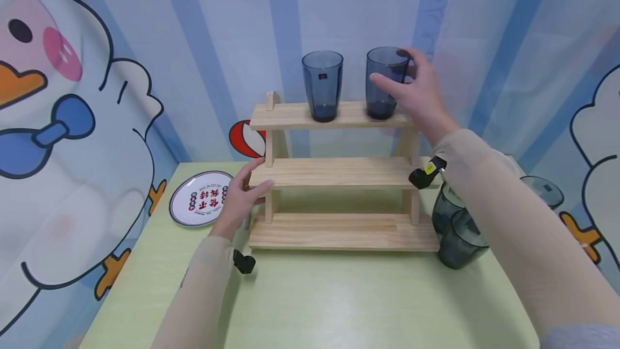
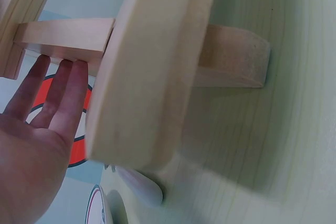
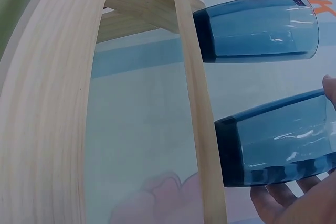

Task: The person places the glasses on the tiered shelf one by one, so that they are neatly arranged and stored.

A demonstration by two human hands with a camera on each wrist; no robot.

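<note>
Blue glass tumbler sits on the top shelf of our wooden display stand, right of a matching tumbler, and we're gripping it between thumb and fingers of our right hand while our left hand just touches the left upright, fingers pretty much straight.

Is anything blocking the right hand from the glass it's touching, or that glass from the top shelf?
Nothing visible. The right hand holds the glass directly, and the glass's base appears to meet the top shelf with nothing between. The other blue glass stands apart, to the left.
</note>
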